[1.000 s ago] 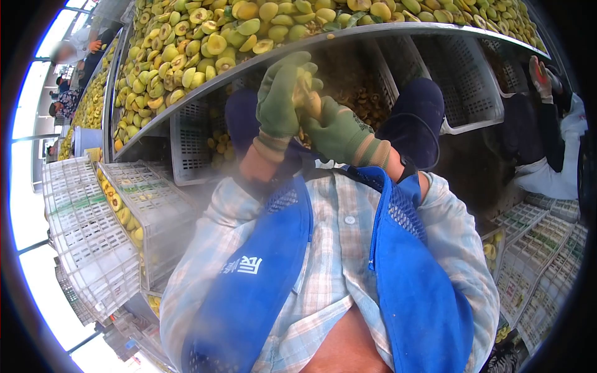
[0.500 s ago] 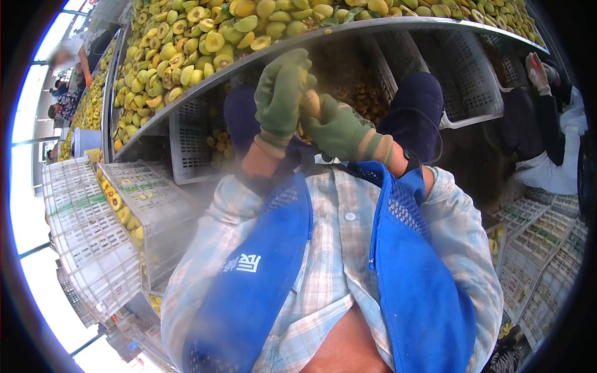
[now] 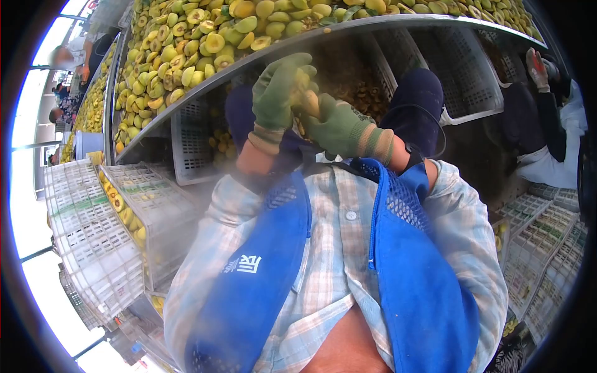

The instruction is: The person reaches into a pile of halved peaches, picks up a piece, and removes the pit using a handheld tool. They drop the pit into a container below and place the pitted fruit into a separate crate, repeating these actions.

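My left hand (image 3: 278,93) and right hand (image 3: 336,127), both in green gloves, meet below the fruit-laden surface (image 3: 348,28); their fingers (image 3: 292,65) clench one yellow fruit (image 3: 308,99) between them.

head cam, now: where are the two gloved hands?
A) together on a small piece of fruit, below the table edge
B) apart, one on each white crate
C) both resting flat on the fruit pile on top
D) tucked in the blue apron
A: the left hand and right hand, both in green gloves, meet around a small yellowish fruit just under the metal table rim.
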Motion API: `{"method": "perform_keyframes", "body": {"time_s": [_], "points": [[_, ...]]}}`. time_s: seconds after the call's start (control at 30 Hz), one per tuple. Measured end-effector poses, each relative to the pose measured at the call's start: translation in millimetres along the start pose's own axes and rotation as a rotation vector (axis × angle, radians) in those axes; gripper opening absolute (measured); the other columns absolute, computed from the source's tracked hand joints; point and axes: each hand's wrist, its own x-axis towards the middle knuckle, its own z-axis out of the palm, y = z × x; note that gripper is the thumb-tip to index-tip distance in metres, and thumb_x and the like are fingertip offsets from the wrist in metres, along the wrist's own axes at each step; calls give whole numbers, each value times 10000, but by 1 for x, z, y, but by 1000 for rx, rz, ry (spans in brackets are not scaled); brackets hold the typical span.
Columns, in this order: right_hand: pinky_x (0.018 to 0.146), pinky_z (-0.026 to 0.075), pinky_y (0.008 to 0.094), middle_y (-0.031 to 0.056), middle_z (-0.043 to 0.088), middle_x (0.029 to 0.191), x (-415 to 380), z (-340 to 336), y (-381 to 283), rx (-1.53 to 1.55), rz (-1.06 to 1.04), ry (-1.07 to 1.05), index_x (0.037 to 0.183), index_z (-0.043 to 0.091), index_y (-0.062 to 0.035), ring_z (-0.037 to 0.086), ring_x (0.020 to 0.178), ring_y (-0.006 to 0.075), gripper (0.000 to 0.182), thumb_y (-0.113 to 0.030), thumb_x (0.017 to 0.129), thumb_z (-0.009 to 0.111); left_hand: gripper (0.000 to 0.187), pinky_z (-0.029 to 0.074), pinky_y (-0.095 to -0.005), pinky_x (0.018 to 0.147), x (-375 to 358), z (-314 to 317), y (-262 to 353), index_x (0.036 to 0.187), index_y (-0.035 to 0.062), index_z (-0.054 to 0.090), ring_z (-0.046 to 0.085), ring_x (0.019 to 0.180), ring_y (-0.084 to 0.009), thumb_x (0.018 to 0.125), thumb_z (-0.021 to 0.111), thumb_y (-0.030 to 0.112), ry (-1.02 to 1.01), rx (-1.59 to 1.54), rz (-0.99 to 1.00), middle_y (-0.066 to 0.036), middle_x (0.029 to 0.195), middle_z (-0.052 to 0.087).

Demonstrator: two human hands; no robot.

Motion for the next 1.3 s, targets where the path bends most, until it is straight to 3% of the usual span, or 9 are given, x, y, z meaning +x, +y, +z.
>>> {"method": "perform_keyframes", "body": {"time_s": [0.07,0.27,0.47,0.57,0.77,0.93,1.03,1.13,1.3], "points": [[619,550,359,184,680,861,1,2,5,-145,-8,18,1109,525,49,696,702,254,416,-322,927,568,316,583,-304,690,-1,2,5,1159,-46,632,686,762,-206,983,525,194,18,-1,-63,-187,1026,688],[596,545,338,141,674,865,-2,7,2,129,31,-25,1092,535,37,683,703,209,390,-315,929,579,295,590,-308,699,-7,5,-6,1155,-35,640,690,774,-200,987,516,173,59,227,325,-179,1058,687],[574,542,314,115,658,828,-11,-8,-18,316,116,-198,1084,547,27,662,669,170,395,-334,928,587,295,588,-307,703,-7,1,3,1162,-37,636,691,799,-205,994,491,157,60,147,97,-173,1107,679],[540,552,321,97,658,812,-10,-6,-15,340,105,-233,1133,509,33,677,642,170,410,-313,927,579,305,591,-316,712,-7,-4,-3,1162,-43,634,693,818,-214,991,503,173,10,307,382,-178,1113,677],[532,553,321,118,656,798,0,2,-5,118,28,-108,1120,504,46,671,627,167,392,-285,919,563,320,596,-331,724,1,-8,8,1170,-48,629,694,858,-224,984,517,187,-60,48,19,-186,1128,671],[488,542,311,117,646,770,-8,-12,-18,340,109,-300,1116,505,46,650,574,170,386,-280,917,561,322,594,-329,675,-8,-3,9,1174,-53,624,694,781,-220,985,521,186,2,226,177,-204,1108,674],[471,537,306,112,642,757,-7,-4,-18,329,105,-219,1101,515,46,641,555,171,381,-283,917,568,322,594,-331,662,-7,-5,2,1173,-58,620,694,755,-225,984,513,180,32,180,220,-216,1090,677],[473,535,310,114,644,759,-4,-5,-15,382,63,-264,1080,526,49,646,562,175,383,-295,918,574,327,594,-332,659,-8,-3,5,1177,-64,615,693,741,-230,984,505,176,59,85,166,-224,1068,681],[489,495,273,89,626,755,42,30,45,-241,-434,74,1078,558,-6,613,589,141,367,-344,935,573,333,593,-327,650,-2,-2,6,1181,-66,612,692,729,-235,985,504,180,82,-56,78,-225,1056,684]]}}
